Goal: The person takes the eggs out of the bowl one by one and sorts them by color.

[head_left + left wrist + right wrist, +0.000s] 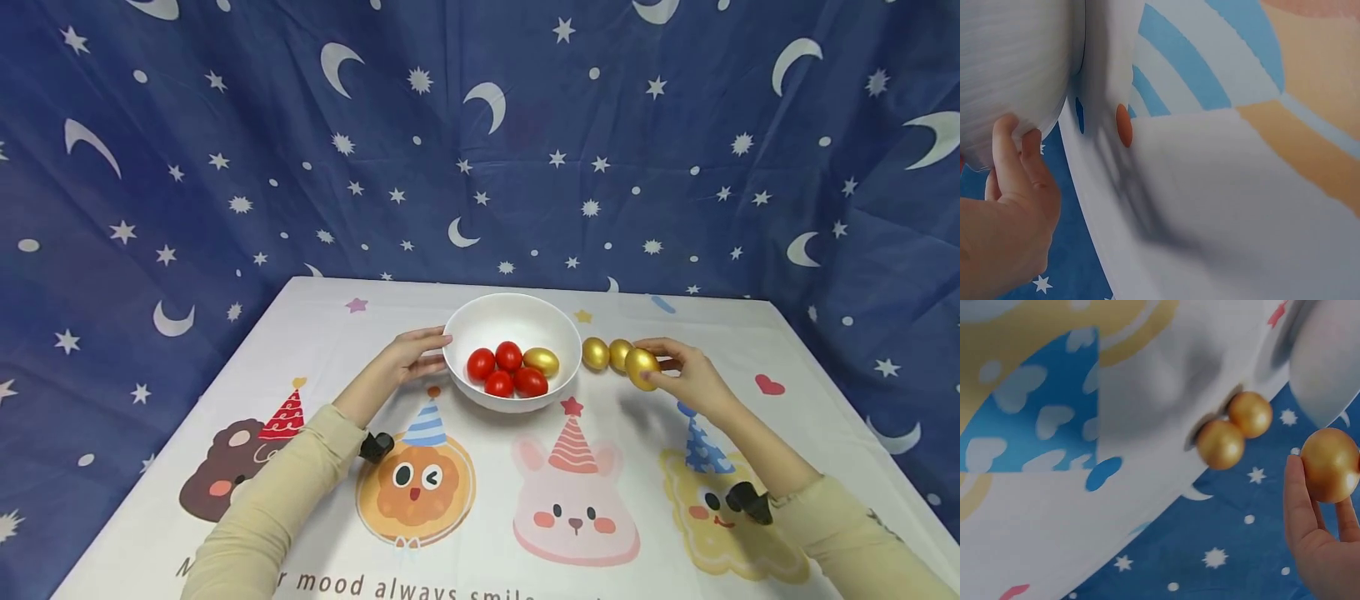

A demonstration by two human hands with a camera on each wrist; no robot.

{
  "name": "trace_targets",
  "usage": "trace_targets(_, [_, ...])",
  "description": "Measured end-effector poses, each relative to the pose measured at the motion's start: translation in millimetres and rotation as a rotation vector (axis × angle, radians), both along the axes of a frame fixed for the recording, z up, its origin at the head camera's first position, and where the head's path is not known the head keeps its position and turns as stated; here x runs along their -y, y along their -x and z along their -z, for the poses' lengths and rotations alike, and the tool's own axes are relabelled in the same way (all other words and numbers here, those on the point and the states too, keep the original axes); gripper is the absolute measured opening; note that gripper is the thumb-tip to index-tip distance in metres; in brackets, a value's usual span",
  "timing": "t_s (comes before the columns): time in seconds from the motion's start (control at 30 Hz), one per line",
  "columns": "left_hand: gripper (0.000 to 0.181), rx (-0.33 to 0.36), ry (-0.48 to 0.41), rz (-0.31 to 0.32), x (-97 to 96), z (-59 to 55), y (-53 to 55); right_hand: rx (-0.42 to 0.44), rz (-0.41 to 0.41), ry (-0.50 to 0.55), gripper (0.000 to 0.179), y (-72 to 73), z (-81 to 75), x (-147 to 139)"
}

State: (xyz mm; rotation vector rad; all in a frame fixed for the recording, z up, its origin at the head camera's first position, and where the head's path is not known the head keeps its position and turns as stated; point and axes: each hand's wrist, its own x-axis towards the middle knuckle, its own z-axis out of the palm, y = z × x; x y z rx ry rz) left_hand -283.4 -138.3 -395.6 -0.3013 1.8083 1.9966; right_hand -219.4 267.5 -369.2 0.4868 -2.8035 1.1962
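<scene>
A white bowl [512, 406] stands near the back of the table. In it lie several glossy red eggs [509, 357] and one golden egg [542, 362]. My left hand [405, 357] holds the bowl's left rim; in the left wrist view fingers [1010, 162] touch its outer wall. To the right of the bowl, my right hand [686, 375] pinches a golden egg [642, 369] between thumb and fingers, above the tabletop. Two more golden eggs [596, 354] sit side by side between the bowl and that hand. The right wrist view shows the held egg [1330, 465] with fingers around it.
The table wears a white cloth [480, 500] printed with cartoon animals and party hats. Behind it hangs a dark blue curtain [420, 150] with moons and stars. Small black devices [377, 447] are strapped at both wrists.
</scene>
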Motion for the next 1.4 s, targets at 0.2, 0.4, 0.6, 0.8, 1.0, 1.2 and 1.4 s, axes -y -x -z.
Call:
trace_targets(0.2, [0.054, 0.013, 0.005, 0.007, -1.6, 1.9, 4.0, 0.026, 0.022, -0.008, 0.041, 12.9, 4.3, -11.6])
trace_targets(0.4, [0.054, 0.028, -0.008, -0.006, -5.9, 4.9, 8.7, 0.062, 0.050, -0.020, 0.042, 20.1, 7.9, -19.9])
trace_targets(0.6, [0.055, 0.034, -0.015, -0.006, -4.9, 6.5, 9.1, 0.082, 0.080, -0.041, 0.042, 32.1, 13.8, -25.8])
trace_targets(0.8, [0.054, 0.024, 0.004, 0.009, -2.9, 6.8, 7.8, 0.124, 0.122, -0.063, 0.043, 46.0, 19.2, -28.8])
trace_targets(1.0, [0.054, 0.035, 0.015, -0.001, -4.2, 6.0, 11.7, 0.196, 0.142, -0.048, 0.047, 55.4, 21.2, -29.3])
trace_targets(1.2, [0.053, 0.053, 0.014, -0.017, -5.1, 7.6, 14.6, 0.274, 0.161, -0.059, 0.049, 65.0, 25.1, -31.3])
trace_targets(1.4, [0.053, 0.048, 0.001, -0.011, -4.3, 8.3, 13.3, 0.348, 0.171, -0.082, 0.051, 74.9, 28.3, -33.8])
